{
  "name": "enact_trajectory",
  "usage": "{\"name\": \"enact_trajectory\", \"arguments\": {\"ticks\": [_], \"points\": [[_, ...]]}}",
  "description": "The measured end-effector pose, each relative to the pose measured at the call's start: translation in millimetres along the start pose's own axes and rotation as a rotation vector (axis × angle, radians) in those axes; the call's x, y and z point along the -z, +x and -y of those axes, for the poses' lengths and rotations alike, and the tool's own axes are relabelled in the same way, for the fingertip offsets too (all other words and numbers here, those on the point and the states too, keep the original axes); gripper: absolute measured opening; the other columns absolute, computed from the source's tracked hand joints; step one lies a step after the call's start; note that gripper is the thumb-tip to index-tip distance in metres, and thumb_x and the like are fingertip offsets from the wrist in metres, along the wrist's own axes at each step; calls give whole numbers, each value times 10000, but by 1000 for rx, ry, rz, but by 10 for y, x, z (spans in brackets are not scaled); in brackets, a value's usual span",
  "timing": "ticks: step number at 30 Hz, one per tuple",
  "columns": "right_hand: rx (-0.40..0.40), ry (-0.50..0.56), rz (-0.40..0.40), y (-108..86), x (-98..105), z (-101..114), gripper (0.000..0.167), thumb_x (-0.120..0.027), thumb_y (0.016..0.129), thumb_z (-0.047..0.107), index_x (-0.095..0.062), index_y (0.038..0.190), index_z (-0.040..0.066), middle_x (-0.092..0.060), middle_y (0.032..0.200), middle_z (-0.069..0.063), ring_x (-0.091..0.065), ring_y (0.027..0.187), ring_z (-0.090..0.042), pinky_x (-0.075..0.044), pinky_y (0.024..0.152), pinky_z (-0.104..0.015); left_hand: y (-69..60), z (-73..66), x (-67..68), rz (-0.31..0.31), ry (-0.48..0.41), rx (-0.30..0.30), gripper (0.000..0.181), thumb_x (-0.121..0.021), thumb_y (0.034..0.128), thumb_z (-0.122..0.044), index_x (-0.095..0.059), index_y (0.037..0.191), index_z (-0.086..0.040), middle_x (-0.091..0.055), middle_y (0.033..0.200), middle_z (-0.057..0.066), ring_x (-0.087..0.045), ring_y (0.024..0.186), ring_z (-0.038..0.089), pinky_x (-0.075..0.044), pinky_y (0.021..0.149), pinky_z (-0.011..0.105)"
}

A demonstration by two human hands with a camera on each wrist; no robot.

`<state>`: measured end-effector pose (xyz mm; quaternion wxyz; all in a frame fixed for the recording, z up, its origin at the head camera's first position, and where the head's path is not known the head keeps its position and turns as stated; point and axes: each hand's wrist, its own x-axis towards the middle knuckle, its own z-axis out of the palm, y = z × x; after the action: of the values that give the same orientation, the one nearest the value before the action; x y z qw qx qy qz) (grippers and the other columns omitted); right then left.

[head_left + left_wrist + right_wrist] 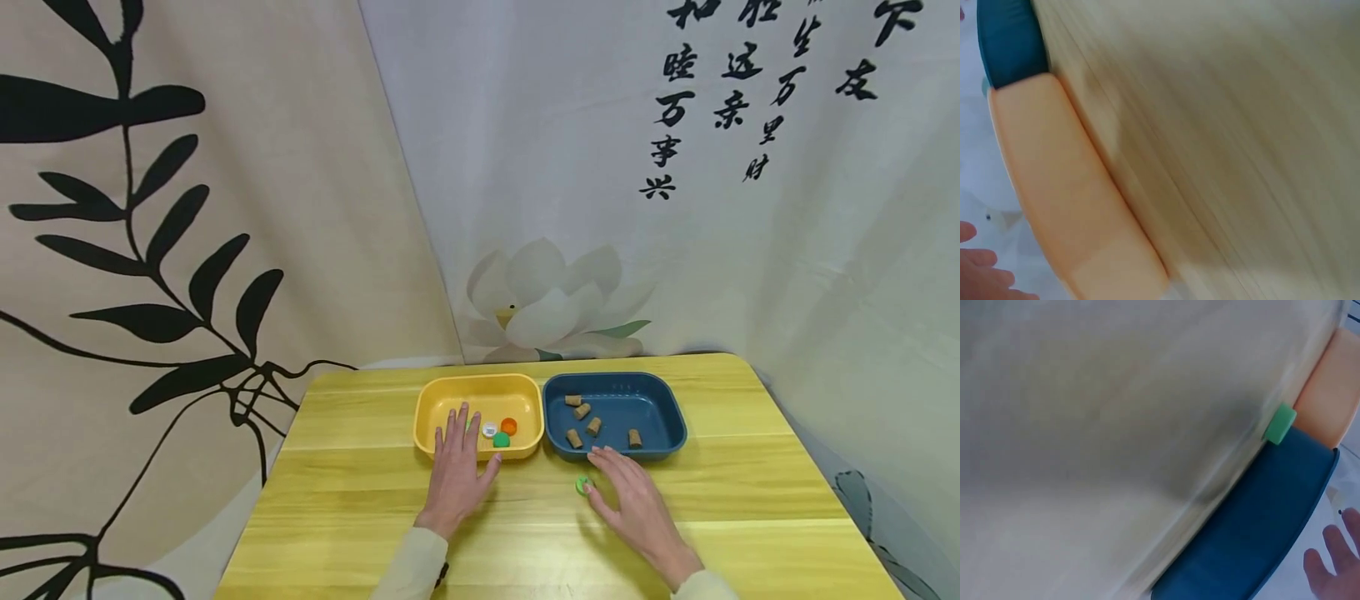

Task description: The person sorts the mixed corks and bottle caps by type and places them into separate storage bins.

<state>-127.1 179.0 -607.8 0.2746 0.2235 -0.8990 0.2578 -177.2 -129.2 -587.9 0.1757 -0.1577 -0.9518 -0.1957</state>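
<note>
My left hand [457,479], fingers straight and spread, is over the front rim of a yellow tray [426,408]. Inside that tray lie an orange cap [508,426], a white cap [489,429] and a green cap [501,439]; a bit of green shows behind my fingers. My right hand [633,504] hovers at the front of a blue tray [637,400] with its fingers loosely extended. By its thumb is a light green bottle cap [582,485], which stands apart from the fingers in the right wrist view [1280,424]. Neither hand grips anything.
Several corks [594,427] lie scattered in the blue tray. Both trays stand side by side towards the back of a wooden table [337,508]. Behind it hangs a printed cloth [570,208].
</note>
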Motion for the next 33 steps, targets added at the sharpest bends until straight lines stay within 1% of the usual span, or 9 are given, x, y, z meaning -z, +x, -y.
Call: {"name": "enact_trajectory", "arguments": {"ticks": [4, 7, 11, 14, 20, 25, 27, 29, 33], "points": [[10, 8, 47, -30, -16, 33, 473, -817, 859, 255, -701, 1280, 72, -690, 1312, -131, -640, 1208, -349, -518, 971, -586, -5, 154, 79, -15, 6, 45, 770, -589, 1006, -467, -365, 1582, -8, -222, 1689, 209, -197, 1549, 430, -203, 1198, 668], [42, 3, 87, -50, -27, 52, 452, -811, 867, 272, -716, 1263, 76, -697, 1305, -117, -653, 1195, -330, -530, 963, -578, 1, 263, 131, -20, 15, 88, 786, -572, 1012, -487, -351, 1585, 2, -215, 1685, 231, -189, 1545, 450, -184, 1198, 678], [79, -17, 128, -80, -49, 63, 454, -771, 895, 321, -716, 1270, 71, -688, 1324, -130, -660, 1188, -336, -530, 964, -581, 14, 402, 173, 2, 18, 154, 812, -552, 1022, -505, -317, 1595, 21, -180, 1687, 255, -168, 1541, 480, -155, 1196, 694], [76, -27, 172, -94, -64, 67, 474, -742, 923, 366, -704, 1296, 77, -663, 1371, -130, -648, 1215, -351, -523, 971, -593, 19, 504, 174, 30, 18, 208, 846, -542, 1024, -531, -288, 1602, 33, -139, 1692, 265, -143, 1540, 495, -138, 1189, 712], [2, -69, 318, -107, -77, 66, 583, -683, 966, 497, -656, 1386, 93, -589, 1473, -130, -584, 1306, -372, -486, 1020, -607, 19, 699, 152, 84, 42, 294, 921, -493, 1017, -619, -244, 1617, 34, -94, 1697, 270, -90, 1544, 507, -112, 1155, 768], [-86, -114, 432, -105, -79, 81, 663, -655, 964, 568, -625, 1425, 92, -582, 1475, -145, -559, 1325, -397, -475, 1026, -617, 6, 821, 159, 150, 50, 361, 975, -412, 1015, -692, -170, 1639, 17, -25, 1710, 247, -13, 1555, 483, -75, 1144, 786], [-126, -127, 455, -99, -84, 94, 664, -670, 958, 555, -623, 1423, 85, -596, 1456, -141, -569, 1311, -390, -483, 1016, -612, 2, 855, 168, 171, 56, 375, 984, -378, 1016, -710, -144, 1644, 11, -13, 1711, 242, 10, 1558, 470, -66, 1145, 785], [-163, -137, 466, -91, -93, 107, 657, -700, 949, 519, -618, 1423, 71, -611, 1432, -140, -584, 1286, -384, -493, 1000, -604, 2, 880, 172, 181, 62, 378, 990, -355, 1014, -722, -143, 1643, 13, -26, 1710, 245, 1, 1558, 473, -72, 1139, 790], [-204, -163, 468, -71, -118, 122, 653, -751, 927, 470, -620, 1417, 60, -640, 1383, -136, -607, 1236, -372, -515, 959, -585, 5, 898, 167, 207, 68, 388, 1002, -329, 1007, -744, -147, 1644, 9, -37, 1710, 242, -18, 1555, 484, -79, 1132, 797]]}}
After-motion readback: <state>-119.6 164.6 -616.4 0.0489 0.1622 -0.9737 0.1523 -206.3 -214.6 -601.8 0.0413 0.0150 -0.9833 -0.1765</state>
